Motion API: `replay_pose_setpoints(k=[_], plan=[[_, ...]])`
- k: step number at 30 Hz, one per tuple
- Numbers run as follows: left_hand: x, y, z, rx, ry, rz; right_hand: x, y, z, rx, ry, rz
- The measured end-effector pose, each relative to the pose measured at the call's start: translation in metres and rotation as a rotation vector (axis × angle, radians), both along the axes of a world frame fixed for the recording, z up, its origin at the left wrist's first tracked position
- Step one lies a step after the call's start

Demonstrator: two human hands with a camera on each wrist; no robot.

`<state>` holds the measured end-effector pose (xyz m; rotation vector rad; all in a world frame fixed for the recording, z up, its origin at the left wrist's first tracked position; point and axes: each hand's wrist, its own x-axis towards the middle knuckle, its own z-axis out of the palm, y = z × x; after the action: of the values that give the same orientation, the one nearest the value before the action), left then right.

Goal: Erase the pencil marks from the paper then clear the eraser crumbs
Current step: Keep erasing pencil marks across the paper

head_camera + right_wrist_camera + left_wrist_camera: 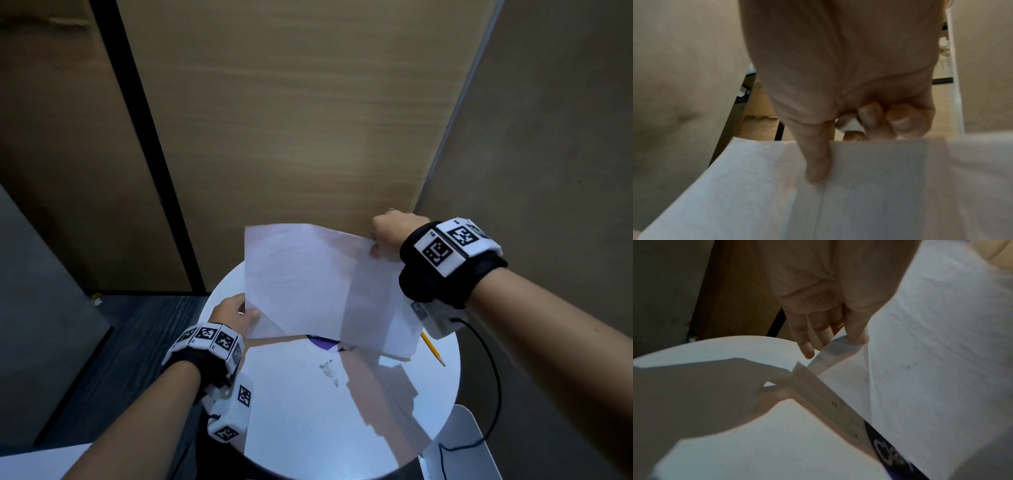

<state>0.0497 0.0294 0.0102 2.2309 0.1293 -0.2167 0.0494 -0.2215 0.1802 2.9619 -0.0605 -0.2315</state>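
Observation:
A white sheet of paper point(318, 284) is lifted and tilted above the round white table point(294, 404), its low edge near the table top. My left hand point(236, 311) pinches the sheet's near left edge point(840, 345). My right hand point(387, 233) pinches its far right corner, thumb on the upper face point(818, 170), and its curled fingers also hold a small white eraser point(849, 126). Dark eraser crumbs point(329, 371) lie on the table below the paper. A few specks show by the paper's low edge point(846, 418) in the left wrist view.
A yellow pencil point(433, 349) lies on the table's right side, partly under the paper. A purple printed item point(325, 342) peeks from under the sheet. Wooden panels point(291, 137) stand close behind the table. A black cable point(493, 377) hangs from my right wrist.

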Motion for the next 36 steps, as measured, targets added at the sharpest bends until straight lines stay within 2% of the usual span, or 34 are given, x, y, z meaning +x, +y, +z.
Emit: replay_pose_setpoints(k=[2,5,10,14,17,19,23,26,29,33,36], plan=[[0.002,0.002,0.006,-0.003,-0.045,-0.004,0.002,-0.004,0.003,0.079,0.006,-0.028],[0.006,0.002,0.016,-0.09,-0.096,0.096,0.003,-0.015,0.009,0.252,0.013,-0.057],[0.015,-0.004,0.029,-0.383,-0.103,0.329,-0.001,-0.038,0.008,0.55,0.044,-0.161],[0.016,-0.017,0.031,-0.488,0.064,0.381,-0.006,-0.046,-0.012,0.907,0.095,-0.323],[0.012,-0.033,0.03,-0.562,0.249,0.332,-0.016,-0.044,-0.025,1.136,0.142,-0.427],[0.009,-0.045,0.025,-0.556,0.275,0.288,-0.021,-0.045,-0.037,1.242,0.193,-0.485],[0.011,-0.058,0.013,-0.374,0.177,0.233,-0.03,-0.053,-0.07,1.073,0.169,-0.523],[0.005,-0.06,0.01,-0.269,0.179,0.157,-0.041,-0.056,-0.097,0.946,0.203,-0.573],[-0.004,-0.062,0.004,-0.114,0.185,0.056,-0.048,-0.054,-0.121,0.732,0.232,-0.574],[-0.01,-0.067,-0.005,-0.044,0.227,0.034,-0.042,-0.037,-0.132,0.569,0.222,-0.433],[-0.011,-0.072,-0.008,0.03,0.226,-0.003,-0.034,-0.017,-0.139,0.495,0.378,-0.241]])
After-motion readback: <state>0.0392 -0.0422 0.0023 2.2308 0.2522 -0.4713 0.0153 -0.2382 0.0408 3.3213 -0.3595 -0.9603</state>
